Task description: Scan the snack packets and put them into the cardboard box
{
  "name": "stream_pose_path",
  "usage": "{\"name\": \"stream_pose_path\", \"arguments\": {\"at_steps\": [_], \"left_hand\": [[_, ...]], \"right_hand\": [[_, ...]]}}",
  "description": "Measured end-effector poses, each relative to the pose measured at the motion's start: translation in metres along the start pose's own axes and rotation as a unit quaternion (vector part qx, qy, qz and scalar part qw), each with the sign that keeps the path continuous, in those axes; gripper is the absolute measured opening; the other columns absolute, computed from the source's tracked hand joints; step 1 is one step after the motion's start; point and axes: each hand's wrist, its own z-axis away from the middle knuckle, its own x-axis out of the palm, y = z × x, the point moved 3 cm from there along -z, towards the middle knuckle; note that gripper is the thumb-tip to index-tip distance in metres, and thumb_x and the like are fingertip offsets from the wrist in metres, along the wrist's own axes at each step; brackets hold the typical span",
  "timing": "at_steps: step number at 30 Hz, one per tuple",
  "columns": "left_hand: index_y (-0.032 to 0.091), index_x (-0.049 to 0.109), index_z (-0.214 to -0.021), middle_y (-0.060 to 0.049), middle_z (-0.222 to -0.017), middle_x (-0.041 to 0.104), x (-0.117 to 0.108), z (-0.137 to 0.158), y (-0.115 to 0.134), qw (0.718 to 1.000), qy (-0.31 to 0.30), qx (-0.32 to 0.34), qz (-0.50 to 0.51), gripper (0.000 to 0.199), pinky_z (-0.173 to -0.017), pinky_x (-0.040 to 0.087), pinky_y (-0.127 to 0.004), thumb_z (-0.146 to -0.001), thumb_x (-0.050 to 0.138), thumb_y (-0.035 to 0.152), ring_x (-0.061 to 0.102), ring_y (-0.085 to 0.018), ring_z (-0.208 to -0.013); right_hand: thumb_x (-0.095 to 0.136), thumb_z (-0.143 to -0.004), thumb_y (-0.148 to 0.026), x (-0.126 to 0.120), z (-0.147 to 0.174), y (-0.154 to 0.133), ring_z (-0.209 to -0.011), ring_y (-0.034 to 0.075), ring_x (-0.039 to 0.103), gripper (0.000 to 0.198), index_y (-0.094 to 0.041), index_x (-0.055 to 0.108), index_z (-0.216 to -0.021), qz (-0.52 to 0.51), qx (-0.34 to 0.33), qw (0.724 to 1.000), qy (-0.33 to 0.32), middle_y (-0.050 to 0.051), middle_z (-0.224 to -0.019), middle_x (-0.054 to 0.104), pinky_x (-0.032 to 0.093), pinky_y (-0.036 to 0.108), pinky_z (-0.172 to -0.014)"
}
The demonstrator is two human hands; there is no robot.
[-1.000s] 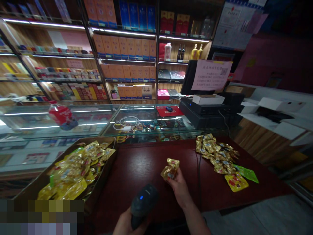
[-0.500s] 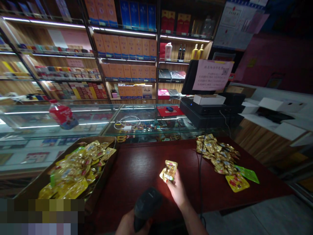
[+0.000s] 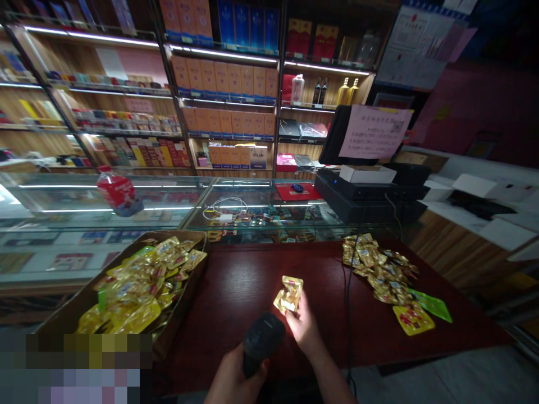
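My left hand (image 3: 238, 373) is wrapped round the handle of a black barcode scanner (image 3: 264, 335), whose head points toward the other hand. In my right hand (image 3: 304, 325) is a small gold foil snack packet (image 3: 289, 294), pinched by its right side above the dark red table (image 3: 244, 269). Light from the scanner falls on the packet and fingertips. To the left, a cardboard box (image 3: 179, 314) holds a heap of gold, yellow and green packets (image 3: 143, 280). A loose pile of similar packets (image 3: 379, 269) lies on the table's right side, with a yellow packet (image 3: 413, 318) and a green packet (image 3: 433, 306) at its near end.
A black cable (image 3: 347, 314) runs down across the table. Behind are a glass display counter (image 3: 168, 193) with a red-labelled bottle (image 3: 120, 192), a white charger cable (image 3: 227, 209), a mouse (image 3: 297, 188), and a monitor (image 3: 334, 134) with a paper notice. Stocked shelves line the wall.
The scanner in my left hand has moved up and slightly right, nearer the packet. My right hand keeps its hold on the packet. The whole view has shifted a little.
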Motion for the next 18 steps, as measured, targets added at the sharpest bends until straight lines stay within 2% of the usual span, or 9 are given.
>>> {"name": "stream_pose_path", "arguments": {"at_steps": [6,12,18], "left_hand": [[0.016,0.070,-0.073,0.002,-0.053,0.060,-0.001,-0.004,0.000,0.999,-0.003,0.024,-0.033,0.020,-0.047,0.045,-0.023,-0.065,0.076,0.033,0.056,-0.017,-0.052],[0.016,0.068,-0.074,0.002,-0.054,0.059,0.001,-0.006,0.004,0.998,-0.011,0.041,-0.039,0.020,-0.049,0.044,-0.022,-0.067,0.074,0.033,0.054,-0.016,-0.053],[0.015,0.069,-0.079,0.004,-0.052,0.057,0.004,-0.004,0.002,0.998,-0.026,0.035,-0.045,0.022,-0.053,0.044,-0.023,-0.069,0.073,0.035,0.054,-0.016,-0.054]], "right_hand": [[0.074,-0.069,-0.026,-0.001,0.003,-0.002,-0.115,0.027,0.066,0.068,-0.027,0.052,-0.133,0.009,-0.002,1.000,-0.023,0.006,-0.124,0.070,0.045,0.047,-0.109],[0.073,-0.072,-0.023,-0.002,0.003,0.005,-0.116,0.026,0.066,0.073,-0.028,0.046,-0.140,0.002,-0.006,0.999,-0.035,0.007,-0.128,0.068,0.045,0.046,-0.108],[0.075,-0.071,-0.029,-0.001,0.001,0.007,-0.110,0.029,0.069,0.072,-0.029,0.049,-0.138,0.001,-0.019,0.999,-0.036,0.006,-0.122,0.072,0.050,0.049,-0.103]]}}
